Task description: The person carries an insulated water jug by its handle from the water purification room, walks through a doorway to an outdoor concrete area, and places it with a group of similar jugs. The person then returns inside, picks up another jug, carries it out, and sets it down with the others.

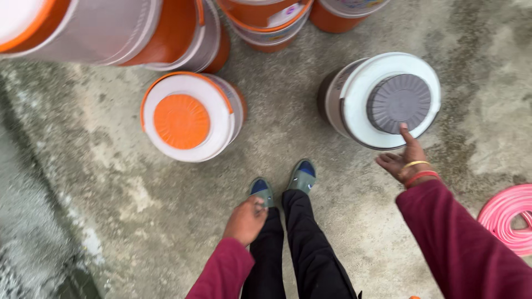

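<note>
Touching grey-lidded bucket (pixel 382 99) rim, right hand (pixel 402 160)

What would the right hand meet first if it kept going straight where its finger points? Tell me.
The right hand points up-frame; its fingertip already seems to touch the grey lid of the white bucket, though depth is unclear.

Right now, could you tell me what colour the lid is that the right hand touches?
Grey, ribbed lid on a white bucket top; head view.
</note>
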